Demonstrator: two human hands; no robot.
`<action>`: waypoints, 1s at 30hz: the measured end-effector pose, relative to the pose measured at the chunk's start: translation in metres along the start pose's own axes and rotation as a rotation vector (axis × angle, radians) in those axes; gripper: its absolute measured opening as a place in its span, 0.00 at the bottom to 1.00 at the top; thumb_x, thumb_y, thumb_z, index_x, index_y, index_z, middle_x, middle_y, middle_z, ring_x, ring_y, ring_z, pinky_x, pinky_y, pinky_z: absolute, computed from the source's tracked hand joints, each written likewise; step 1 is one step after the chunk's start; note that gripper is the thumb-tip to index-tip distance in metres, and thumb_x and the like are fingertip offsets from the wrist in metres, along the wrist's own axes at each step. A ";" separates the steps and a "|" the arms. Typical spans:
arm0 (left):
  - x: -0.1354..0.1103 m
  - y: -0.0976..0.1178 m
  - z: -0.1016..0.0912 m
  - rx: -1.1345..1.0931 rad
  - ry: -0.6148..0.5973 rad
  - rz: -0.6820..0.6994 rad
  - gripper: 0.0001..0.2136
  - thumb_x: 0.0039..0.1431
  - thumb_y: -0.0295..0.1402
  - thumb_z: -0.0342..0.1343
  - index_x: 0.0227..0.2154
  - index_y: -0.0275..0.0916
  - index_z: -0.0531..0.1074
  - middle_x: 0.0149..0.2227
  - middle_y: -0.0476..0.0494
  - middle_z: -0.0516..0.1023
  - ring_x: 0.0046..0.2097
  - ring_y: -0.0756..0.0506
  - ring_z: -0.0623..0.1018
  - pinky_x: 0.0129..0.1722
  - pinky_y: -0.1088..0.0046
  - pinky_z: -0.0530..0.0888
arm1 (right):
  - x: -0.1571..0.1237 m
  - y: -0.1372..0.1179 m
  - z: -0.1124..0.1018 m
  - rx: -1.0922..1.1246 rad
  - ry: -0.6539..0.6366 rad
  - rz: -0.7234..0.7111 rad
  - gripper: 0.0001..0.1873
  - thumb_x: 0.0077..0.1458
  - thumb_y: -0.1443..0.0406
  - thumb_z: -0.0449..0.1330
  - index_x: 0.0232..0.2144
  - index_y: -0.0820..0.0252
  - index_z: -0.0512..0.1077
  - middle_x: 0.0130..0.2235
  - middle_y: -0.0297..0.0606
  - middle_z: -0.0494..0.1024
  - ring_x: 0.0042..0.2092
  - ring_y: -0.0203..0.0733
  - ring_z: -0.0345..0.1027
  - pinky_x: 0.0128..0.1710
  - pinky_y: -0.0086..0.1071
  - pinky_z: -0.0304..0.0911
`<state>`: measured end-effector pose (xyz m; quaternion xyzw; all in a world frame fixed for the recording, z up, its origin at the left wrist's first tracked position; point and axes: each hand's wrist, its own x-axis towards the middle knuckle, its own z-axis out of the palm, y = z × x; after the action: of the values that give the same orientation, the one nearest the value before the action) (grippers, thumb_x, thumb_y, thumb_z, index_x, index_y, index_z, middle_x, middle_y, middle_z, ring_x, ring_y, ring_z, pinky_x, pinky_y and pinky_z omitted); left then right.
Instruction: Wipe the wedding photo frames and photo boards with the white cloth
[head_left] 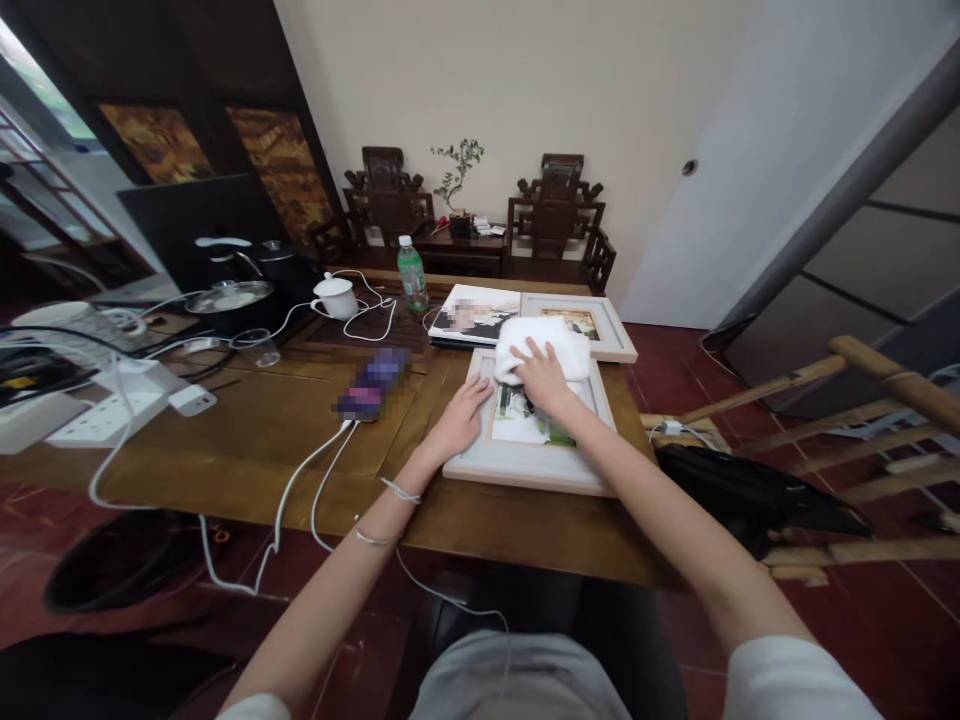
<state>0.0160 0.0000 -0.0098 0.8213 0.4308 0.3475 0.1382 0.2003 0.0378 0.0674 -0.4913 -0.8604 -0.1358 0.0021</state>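
A light wooden picture frame (472,462) lies flat near the table's front edge, with a green and white picture inside a pale mount. My left hand (463,418) rests on its left border, fingers stretched out. Under my right hand (546,380) is a folded white cloth (562,340), which covers the upper part of the picture; the fingers are spread and bent over the cloth, pressing it down. Behind it lies a second light frame (619,340), partly covered by the cloth. Beside that one is a photo book (480,300) with a white cover, its image blurred.
To the left are a phone (371,385) on white cables, a clear plastic cup (259,347), a lidded white mug (335,297), a green bottle (412,272) and a power strip (94,420). A bamboo rack (795,380) stands right of the wooden table (247,450).
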 end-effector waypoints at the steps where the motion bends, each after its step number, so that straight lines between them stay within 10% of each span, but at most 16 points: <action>1: 0.000 0.000 0.000 -0.002 0.000 -0.003 0.28 0.49 0.17 0.41 0.55 0.34 0.66 0.60 0.38 0.64 0.65 0.40 0.55 0.63 0.51 0.55 | -0.007 0.010 0.000 -0.009 -0.010 0.025 0.22 0.55 0.76 0.46 0.45 0.60 0.74 0.62 0.39 0.60 0.64 0.54 0.44 0.59 0.56 0.41; 9: 0.001 0.002 0.002 0.012 0.037 -0.048 0.26 0.50 0.18 0.41 0.52 0.32 0.68 0.58 0.38 0.67 0.64 0.41 0.58 0.63 0.54 0.57 | -0.075 0.068 -0.008 -0.107 -0.099 0.148 0.22 0.53 0.77 0.45 0.44 0.66 0.74 0.58 0.47 0.66 0.60 0.55 0.53 0.56 0.54 0.49; 20: 0.000 0.003 0.005 -0.001 0.055 -0.050 0.25 0.49 0.17 0.41 0.51 0.30 0.68 0.57 0.35 0.67 0.64 0.41 0.58 0.63 0.54 0.57 | -0.188 0.001 -0.054 0.063 -0.238 -0.053 0.23 0.43 0.79 0.51 0.39 0.64 0.77 0.59 0.45 0.65 0.62 0.57 0.52 0.59 0.52 0.51; 30: -0.001 0.003 0.000 -0.028 0.002 -0.042 0.27 0.50 0.17 0.42 0.54 0.36 0.66 0.59 0.39 0.65 0.64 0.42 0.56 0.62 0.50 0.56 | -0.118 0.013 -0.020 0.153 -0.084 -0.102 0.28 0.43 0.79 0.49 0.46 0.64 0.74 0.58 0.46 0.66 0.62 0.51 0.52 0.60 0.47 0.50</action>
<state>0.0179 -0.0025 -0.0089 0.8096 0.4434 0.3514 0.1566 0.2693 -0.0603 0.0731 -0.4505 -0.8915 -0.0487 -0.0034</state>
